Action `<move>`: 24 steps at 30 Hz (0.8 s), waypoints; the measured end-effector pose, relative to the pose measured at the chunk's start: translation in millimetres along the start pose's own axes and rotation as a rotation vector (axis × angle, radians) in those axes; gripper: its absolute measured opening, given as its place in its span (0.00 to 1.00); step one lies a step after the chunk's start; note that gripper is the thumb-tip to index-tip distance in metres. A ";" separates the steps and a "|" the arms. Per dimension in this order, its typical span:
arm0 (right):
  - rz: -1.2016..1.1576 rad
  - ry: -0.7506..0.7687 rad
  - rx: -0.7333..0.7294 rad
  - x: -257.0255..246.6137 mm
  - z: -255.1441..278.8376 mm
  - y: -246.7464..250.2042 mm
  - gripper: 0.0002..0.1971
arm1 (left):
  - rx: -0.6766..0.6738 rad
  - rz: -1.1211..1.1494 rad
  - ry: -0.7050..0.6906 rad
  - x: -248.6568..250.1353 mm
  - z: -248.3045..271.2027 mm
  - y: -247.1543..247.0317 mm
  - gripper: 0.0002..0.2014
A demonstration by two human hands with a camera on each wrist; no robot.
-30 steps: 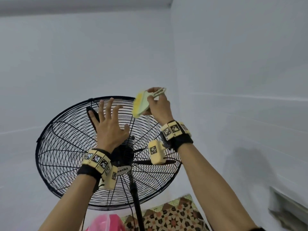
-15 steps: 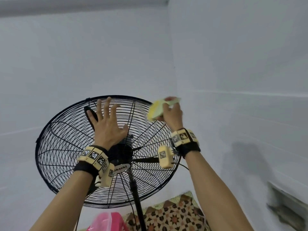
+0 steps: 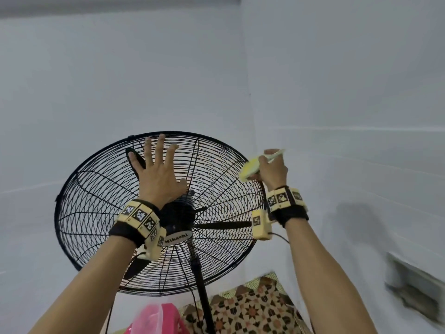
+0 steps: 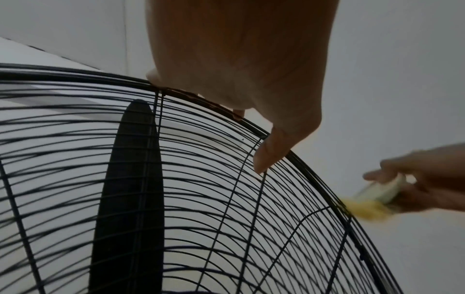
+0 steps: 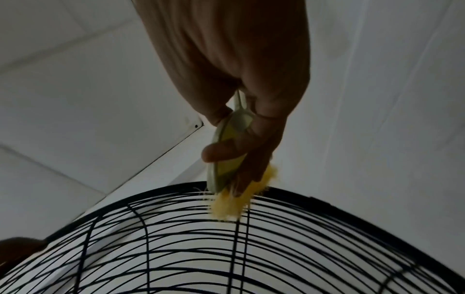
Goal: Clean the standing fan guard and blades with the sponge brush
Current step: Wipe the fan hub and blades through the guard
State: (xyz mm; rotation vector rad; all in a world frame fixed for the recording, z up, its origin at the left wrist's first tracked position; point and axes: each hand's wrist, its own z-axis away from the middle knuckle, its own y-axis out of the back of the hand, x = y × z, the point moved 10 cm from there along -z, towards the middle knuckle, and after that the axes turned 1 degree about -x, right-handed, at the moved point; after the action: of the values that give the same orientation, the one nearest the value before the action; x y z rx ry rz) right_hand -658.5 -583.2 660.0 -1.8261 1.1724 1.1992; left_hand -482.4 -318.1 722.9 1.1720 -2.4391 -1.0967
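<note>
Counting what is before me, I see one standing fan with one round black wire guard, three dark blades behind the wires as far as I can tell, and one sponge brush. My two hands are raised to the guard. My left hand lies flat on the upper part of the guard, the grip wide, with four fingers straight and spread and the thumb out to the side; in the left wrist view the thumb touches the wires just under the rim. It holds nothing. My right hand has its grip closed around the pale green handle of the sponge brush, thumb across it. The yellow sponge head touches the guard at its upper right rim, on the outer wires. Below the fan there are one pink plastic thing and one patterned mat.
</note>
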 end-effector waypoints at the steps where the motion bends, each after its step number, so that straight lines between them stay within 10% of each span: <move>1: -0.003 0.004 0.001 -5.2 -0.7 1.2 0.18 | 0.011 -0.010 -0.016 -0.2 -0.7 1.1 0.50; 7: -0.002 0.356 -0.185 -133.3 27.4 -78.4 0.21 | 0.157 0.026 -0.126 -10.1 -3.7 17.1 0.48; 24: 0.149 0.303 -0.173 -159.1 36.5 -77.8 0.11 | 0.265 0.048 -0.184 -41.3 2.3 11.3 0.50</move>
State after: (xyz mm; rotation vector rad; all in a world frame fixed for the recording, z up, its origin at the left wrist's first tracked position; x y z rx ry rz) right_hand -628.4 -469.7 797.5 -2.1387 1.4302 1.1641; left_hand -462.9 -281.5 734.1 1.1206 -2.8091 -0.9254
